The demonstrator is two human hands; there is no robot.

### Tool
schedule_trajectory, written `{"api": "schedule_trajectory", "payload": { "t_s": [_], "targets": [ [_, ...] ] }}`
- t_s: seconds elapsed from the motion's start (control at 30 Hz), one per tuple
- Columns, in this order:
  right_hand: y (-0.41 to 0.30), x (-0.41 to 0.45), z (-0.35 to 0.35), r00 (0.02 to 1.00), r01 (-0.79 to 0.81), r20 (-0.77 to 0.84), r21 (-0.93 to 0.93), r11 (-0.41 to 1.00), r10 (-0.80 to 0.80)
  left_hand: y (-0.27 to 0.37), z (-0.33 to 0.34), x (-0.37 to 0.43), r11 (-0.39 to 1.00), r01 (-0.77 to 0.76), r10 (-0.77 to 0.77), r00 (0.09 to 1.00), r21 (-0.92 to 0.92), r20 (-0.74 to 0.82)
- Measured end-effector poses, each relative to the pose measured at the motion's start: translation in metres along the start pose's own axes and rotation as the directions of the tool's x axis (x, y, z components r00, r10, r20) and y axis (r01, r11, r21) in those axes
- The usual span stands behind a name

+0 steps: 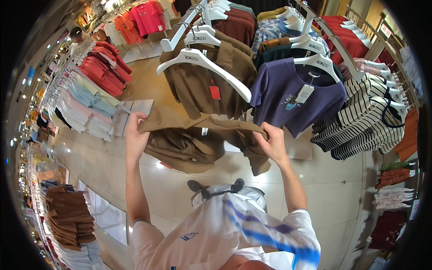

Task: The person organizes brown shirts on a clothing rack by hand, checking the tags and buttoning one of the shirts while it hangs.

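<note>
A brown garment (189, 143) is stretched between my two hands in front of my body. At its left end, my left hand (136, 130) grips the cloth. My right hand (272, 140) pinches the opposite end. The cloth sags in folds between them, and a small white label shows near its upper edge. Just beyond it, a bare white hanger (199, 62) hangs on the rack's front arm. Behind that hanger, a brown collared shirt (233, 81) with a red tag (214, 92) hangs on another white hanger.
A purple top (273, 87) with a paper tag and striped tops (361, 131) hang at right. Metal rack arms (184, 28) jut towards me. Red shirts (104, 72) and pale clothes (84, 104) line the left. A person (77, 38) stands at far left. Brown clothes (67, 212) hang at lower left.
</note>
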State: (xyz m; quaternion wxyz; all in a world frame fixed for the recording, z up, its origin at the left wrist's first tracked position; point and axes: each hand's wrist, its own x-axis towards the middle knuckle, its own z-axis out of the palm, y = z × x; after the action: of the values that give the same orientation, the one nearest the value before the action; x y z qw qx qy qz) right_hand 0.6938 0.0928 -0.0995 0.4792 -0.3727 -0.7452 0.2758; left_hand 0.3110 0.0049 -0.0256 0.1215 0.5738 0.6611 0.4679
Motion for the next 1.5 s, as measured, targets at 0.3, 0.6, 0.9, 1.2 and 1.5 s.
{"api": "schedule_trajectory", "payload": {
  "t_s": [0.3,0.6,0.9,1.2,1.5],
  "targets": [
    [0.022,-0.004,-0.003,0.932,-0.057,0.352,-0.087,0.995,0.084,-0.052,-0.01,0.005,0.996,-0.039,0.033,0.997,0.076,0.074],
    [0.077,0.006,0.026,0.724,-0.078,0.622,-0.354,0.932,0.297,-0.04,-0.042,0.022,0.999,-0.027,0.003,0.854,0.038,0.521],
    [-0.053,0.182,0.076,0.984,0.16,0.138,-0.403,0.901,-0.113,0.032,-0.044,0.053,0.988,-0.151,0.15,0.895,-0.029,0.42],
    [-0.031,0.209,0.104,0.973,0.062,0.23,-0.293,0.954,0.007,0.011,-0.062,0.053,0.991,-0.129,0.11,0.933,0.033,0.341],
    [-0.021,0.129,0.068,0.987,0.045,0.158,-0.265,0.963,-0.003,-0.029,-0.067,0.062,0.842,-0.121,0.055,0.989,0.526,0.139]
  ]
}}
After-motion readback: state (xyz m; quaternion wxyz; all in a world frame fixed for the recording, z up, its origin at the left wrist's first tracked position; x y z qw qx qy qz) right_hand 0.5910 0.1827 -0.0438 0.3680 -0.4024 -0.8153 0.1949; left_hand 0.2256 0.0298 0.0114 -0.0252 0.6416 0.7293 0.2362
